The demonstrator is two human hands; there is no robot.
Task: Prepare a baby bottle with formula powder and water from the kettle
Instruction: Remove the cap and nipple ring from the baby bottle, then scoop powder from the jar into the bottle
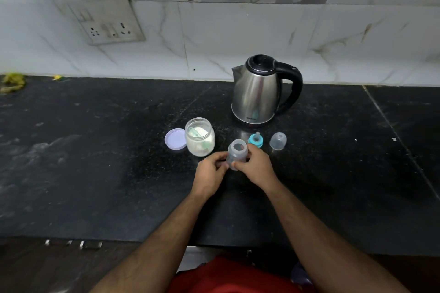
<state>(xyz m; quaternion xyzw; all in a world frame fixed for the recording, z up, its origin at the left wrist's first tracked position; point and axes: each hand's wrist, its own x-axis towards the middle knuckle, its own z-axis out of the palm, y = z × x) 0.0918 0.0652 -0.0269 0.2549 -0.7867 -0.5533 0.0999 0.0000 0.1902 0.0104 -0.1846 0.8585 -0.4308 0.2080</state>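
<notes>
On the black worktop (95,150), ahead of the kettle (258,93), I observe both hands, left hand (209,173) and right hand (256,166), gripping the open baby bottle (237,152) from either side, formula jar (200,137) just left, uncapped.

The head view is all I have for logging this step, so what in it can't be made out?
- Kettle: water level unknown; steel wall and shut lid hide the inside.
- Bottle: its base is covered by the left hand and right hand; contents unclear through the cloudy plastic.
- Jar: scoop inside only partly visible in the powder.
- Kettle's brand print: too small to read.
- Plug sockets: blurred.
</notes>
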